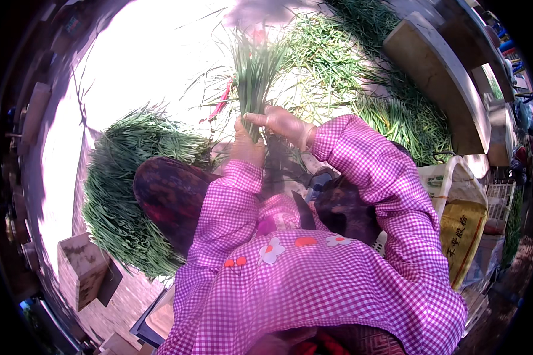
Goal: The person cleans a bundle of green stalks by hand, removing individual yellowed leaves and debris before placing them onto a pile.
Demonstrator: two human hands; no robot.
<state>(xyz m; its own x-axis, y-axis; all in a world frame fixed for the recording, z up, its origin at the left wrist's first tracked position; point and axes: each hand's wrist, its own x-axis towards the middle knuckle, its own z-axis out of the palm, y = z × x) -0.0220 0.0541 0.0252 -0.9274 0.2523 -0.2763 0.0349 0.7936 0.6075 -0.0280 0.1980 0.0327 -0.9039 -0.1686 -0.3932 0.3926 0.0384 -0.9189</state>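
Observation:
My left hand [248, 144] is closed round the lower end of an upright bunch of long green leaves [254, 75], which look like Chinese chives. My right hand [284, 124], which seems to be gloved, touches the same bunch from the right with its fingers across the stems. Just left of the bunch a red strip [222, 101] lies on the pale ground. A large neat heap of the same leaves [124, 195] curves around my left knee. Looser leaves [328, 57] are scattered beyond my hands at the upper right.
At the right stand a long wooden board [439, 80] and a white container [455, 177] beside a yellow bag [459, 235] bearing writing. More leaves [395, 120] lie along the board. A wooden block [82, 266] stands at the lower left, near a dark-edged tray [149, 317].

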